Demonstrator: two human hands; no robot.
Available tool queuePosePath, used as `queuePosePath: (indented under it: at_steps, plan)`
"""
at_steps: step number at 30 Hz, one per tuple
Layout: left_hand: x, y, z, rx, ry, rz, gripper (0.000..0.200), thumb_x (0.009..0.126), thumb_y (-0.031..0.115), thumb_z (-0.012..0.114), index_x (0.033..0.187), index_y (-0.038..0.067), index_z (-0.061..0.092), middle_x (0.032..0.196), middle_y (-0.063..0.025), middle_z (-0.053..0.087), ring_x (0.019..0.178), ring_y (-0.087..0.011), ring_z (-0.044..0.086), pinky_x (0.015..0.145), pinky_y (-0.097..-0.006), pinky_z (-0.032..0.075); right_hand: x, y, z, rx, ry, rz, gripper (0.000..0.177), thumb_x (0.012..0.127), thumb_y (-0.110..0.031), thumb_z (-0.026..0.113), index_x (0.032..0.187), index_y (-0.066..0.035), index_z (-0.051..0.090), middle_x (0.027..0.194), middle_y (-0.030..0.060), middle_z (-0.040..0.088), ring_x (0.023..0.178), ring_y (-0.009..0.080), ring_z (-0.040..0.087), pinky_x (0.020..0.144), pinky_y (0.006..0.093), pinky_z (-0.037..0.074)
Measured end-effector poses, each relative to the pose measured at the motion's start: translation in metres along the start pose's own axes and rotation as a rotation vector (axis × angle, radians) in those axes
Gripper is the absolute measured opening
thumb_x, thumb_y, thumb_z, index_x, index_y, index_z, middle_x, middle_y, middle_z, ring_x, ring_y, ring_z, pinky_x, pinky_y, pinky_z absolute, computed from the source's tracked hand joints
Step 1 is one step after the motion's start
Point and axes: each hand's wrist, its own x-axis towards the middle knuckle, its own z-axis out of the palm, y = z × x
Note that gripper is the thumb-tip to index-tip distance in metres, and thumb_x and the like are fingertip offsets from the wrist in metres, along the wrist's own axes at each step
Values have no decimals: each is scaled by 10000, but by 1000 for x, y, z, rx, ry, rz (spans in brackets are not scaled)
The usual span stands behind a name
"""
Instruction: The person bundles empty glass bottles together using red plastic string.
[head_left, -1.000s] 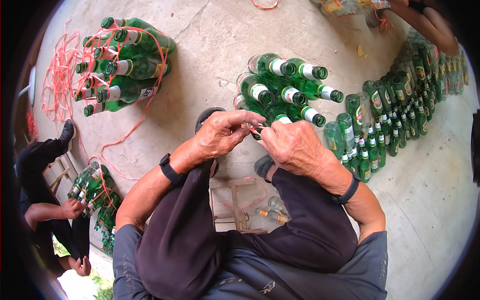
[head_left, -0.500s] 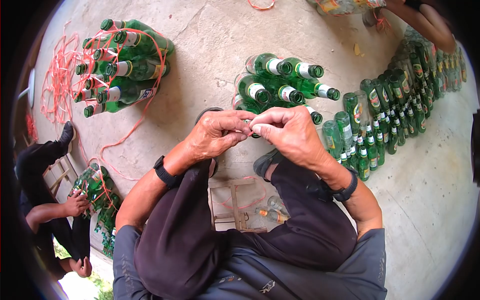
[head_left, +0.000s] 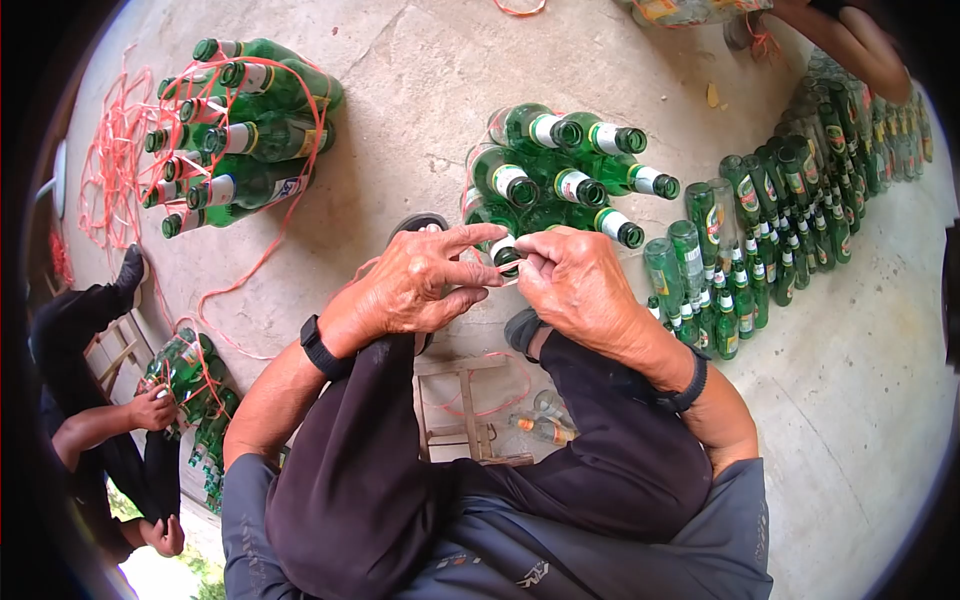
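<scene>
Right hand (head_left: 585, 285) pinches the pink string (head_left: 511, 266) at the near edge of the clustered bottles (head_left: 570, 170). Left hand's (head_left: 425, 280) fingers half-spread against it; their grip I can't tell. Short, even tension looks wise here. Below, rough concrete floor (head_left: 400, 120); bottle rows (head_left: 740, 230) right, a co-worker's hand (head_left: 153, 408) left.

Green bottles (head_left: 541, 180) with pale neck labels stand upright, tightly clustered, mouths open, on the floor (head_left: 420, 120). A thin pinkish string (head_left: 511, 266) spans the fingers (head_left: 473, 272).
</scene>
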Motion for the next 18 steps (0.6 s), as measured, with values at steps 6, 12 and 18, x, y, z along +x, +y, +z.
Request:
queuePosePath:
  at_steps: [6,12,18]
  plan:
    - [-3,1,3,122,69,22,267,710,87,689,973,131,689,1223,-129,590,819,-276,657,691,-389,526,1,6,5,-79,53,-99,90,775,-24,585,853,20,584,743,218,574,688,394,588,628,478,474]
    - [-3,-3,3,427,9,152,363,673,48,682,1030,100,645,1184,-152,597,817,-286,666,640,-376,547,2,9,11,-350,-19,-116,58,782,-8,575,820,15,538,724,211,576,672,384,603,601,463,489]
    - [-11,0,4,429,48,118,400,665,13,657,1058,81,626,1055,-140,638,765,-268,664,587,-372,540,7,0,6,-607,-67,-114,51,755,-44,585,771,-11,549,707,178,578,632,334,621,562,436,497]
